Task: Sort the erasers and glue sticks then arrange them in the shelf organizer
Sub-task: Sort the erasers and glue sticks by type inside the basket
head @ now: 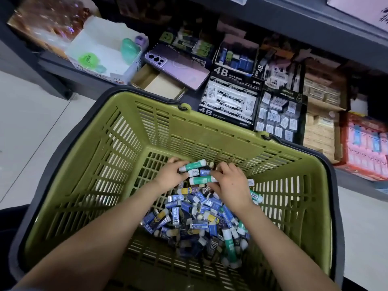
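A green plastic basket (210, 135) holds a heap of several blue-sleeved erasers (195, 215) and green-and-white glue sticks (230, 242). Both hands are down inside it at the far end of the heap. My left hand (170, 175) grips one glue stick (192, 165). My right hand (230, 182) holds the end of a second glue stick (201, 180). Two small erasers (199, 172) lie between the two sticks, touched by both hands' fingertips.
Behind the basket, a dark shelf (315, 24) carries black 4B eraser display boxes (228, 101), a box of glue sticks (199, 47), an open cardboard box (159, 81) with a purple phone (178, 64) across it, and a white box (105, 53). Pale floor lies to the left.
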### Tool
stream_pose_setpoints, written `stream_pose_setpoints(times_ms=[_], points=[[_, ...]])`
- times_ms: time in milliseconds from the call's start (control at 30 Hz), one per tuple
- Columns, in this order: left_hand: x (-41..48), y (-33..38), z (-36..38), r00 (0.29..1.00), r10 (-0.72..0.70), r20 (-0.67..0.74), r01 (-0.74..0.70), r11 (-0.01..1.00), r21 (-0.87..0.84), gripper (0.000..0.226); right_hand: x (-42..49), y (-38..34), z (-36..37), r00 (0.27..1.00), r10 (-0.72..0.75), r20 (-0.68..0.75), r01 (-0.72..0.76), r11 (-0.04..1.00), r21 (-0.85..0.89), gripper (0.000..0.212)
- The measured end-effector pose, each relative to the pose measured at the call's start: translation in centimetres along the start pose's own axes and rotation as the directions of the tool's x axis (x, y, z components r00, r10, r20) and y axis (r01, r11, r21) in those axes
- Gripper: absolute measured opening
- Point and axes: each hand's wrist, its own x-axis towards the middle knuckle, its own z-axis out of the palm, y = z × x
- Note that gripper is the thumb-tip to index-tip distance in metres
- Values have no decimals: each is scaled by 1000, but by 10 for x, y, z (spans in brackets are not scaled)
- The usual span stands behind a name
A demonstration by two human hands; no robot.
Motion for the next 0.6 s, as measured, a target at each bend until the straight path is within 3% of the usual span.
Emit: stream_pose_setpoints(times_ms=[133, 200, 300, 367, 433, 500, 600], points=[[-2, 8, 9, 997, 21, 80, -20, 1000, -7, 55, -12, 2, -10, 999, -23, -41, 24, 999, 30, 31], [-2, 13, 12, 996, 30, 79, -28, 999, -33, 50, -17, 6, -15, 1000, 20, 19, -21, 999, 31, 31], [-5, 16, 15, 1000, 27, 6, -27, 999, -40, 45, -22, 15, -21, 992, 97, 81, -99, 995, 15, 34], [-10, 14, 12, 993, 18, -116, -13, 999, 48, 42, -26, 16, -26, 985, 165, 51, -168, 984, 57, 33], [-16, 9, 2, 972, 7, -235, 28, 989, 144, 39, -31, 12, -30, 968, 249, -23, -241, 955, 174, 32], [-21, 1, -11, 959, -41, -281, 67, 994, 85, 33, -28, 1, -32, 943, 332, -20, -305, 887, 346, 27], [-28, -12, -32, 942, -158, -297, 172, 985, 23, 24, -12, -33, -26, 919, 357, 168, -378, 674, 635, 23]])
